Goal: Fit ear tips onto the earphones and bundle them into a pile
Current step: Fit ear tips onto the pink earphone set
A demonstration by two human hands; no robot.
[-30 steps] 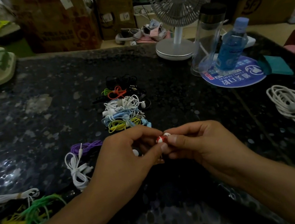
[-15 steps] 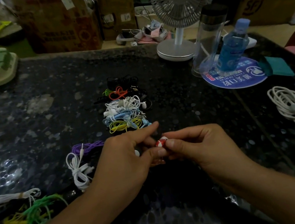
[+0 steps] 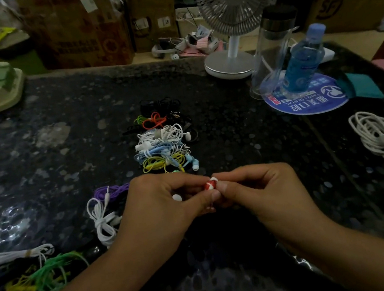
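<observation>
Just this side of the bundled pile [image 3: 163, 142], I see the red-and-white earbud [image 3: 210, 184] with its long axis running roughly left to right, the tip end too blurred to call. Dark speckled counter [image 3: 35, 158], fan [image 3: 237, 10] beyond the pile. My left hand [image 3: 168, 207] and right hand [image 3: 264, 189] pinch it between curled fingertips.

Two bare forearms, hands [image 3: 220, 199] bare, no sleeves visible.

A pile of bundled earphones [image 3: 163, 141] is set mid-table [image 3: 35, 158], behind the two hands. A desk fan [image 3: 235, 18] is placed behind it to the right, with a bottle [image 3: 303, 60] further right and a coiled cable [image 3: 374, 135] nearer, at the right edge.
</observation>
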